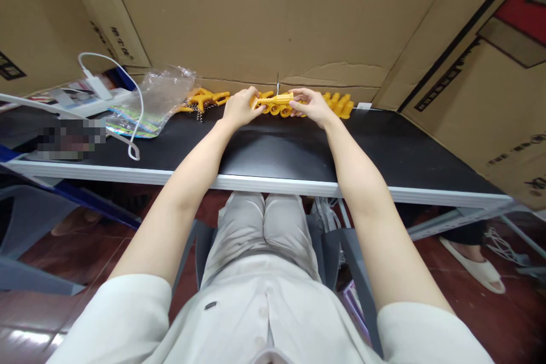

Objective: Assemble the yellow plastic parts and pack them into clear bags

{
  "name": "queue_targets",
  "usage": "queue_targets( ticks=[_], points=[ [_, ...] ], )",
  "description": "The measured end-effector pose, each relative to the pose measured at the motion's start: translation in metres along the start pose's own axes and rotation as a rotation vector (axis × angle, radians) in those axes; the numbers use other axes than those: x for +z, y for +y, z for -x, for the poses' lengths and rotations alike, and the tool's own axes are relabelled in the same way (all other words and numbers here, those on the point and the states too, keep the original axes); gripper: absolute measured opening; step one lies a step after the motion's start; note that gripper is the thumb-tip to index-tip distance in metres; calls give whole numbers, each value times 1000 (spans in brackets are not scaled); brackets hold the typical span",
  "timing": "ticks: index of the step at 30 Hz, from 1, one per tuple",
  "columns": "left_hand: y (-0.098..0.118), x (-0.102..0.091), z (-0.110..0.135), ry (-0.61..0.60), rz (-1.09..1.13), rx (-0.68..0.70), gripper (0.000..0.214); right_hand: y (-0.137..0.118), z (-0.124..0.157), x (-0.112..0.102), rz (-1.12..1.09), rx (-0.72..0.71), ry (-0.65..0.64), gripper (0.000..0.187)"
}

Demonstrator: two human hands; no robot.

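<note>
Both my hands meet at the far edge of the black table (273,153). My left hand (239,108) pinches the left end of a yellow plastic part (275,100). My right hand (312,106) grips its right end, fingers curled. The part lies level between them, with a thin white tip sticking up above it. More yellow plastic parts (339,104) lie in a row behind my right hand. Another group of yellow parts (203,99), with small metal springs or screws beside it, lies left of my left hand.
A crumpled clear plastic bag (158,98) sits left of the parts. A white cable (135,119) and charger (99,87) lie at far left. Cardboard boxes (298,17) wall the back and right side. Someone's foot in a white slipper (473,266) is on the floor, right.
</note>
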State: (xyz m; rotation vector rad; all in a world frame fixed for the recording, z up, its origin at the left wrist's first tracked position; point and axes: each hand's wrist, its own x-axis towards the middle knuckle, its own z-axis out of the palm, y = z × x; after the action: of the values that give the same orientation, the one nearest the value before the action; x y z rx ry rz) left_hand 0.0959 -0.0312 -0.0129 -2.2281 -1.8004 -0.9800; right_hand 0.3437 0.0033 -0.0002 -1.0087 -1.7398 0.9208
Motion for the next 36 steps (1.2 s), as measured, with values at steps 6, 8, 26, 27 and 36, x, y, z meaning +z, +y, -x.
queue_targets(
  ticks=[6, 8, 26, 27, 36],
  points=[
    [-2, 1, 0, 19, 6, 24, 39, -1, -1, 3, -37, 20, 31, 44],
    [-2, 0, 0, 10, -4, 24, 39, -4, 1, 4, -35, 22, 32, 44],
    [-5, 5, -2, 10, 9, 59, 41, -11, 4, 14, 37, 126, 75, 66],
    [-6, 5, -2, 12, 9, 62, 41, -14, 5, 15, 42, 140, 84, 67],
    [-3, 5, -1, 29, 21, 80, 43, -4, -3, 17, 29, 199, 125, 73]
  ],
)
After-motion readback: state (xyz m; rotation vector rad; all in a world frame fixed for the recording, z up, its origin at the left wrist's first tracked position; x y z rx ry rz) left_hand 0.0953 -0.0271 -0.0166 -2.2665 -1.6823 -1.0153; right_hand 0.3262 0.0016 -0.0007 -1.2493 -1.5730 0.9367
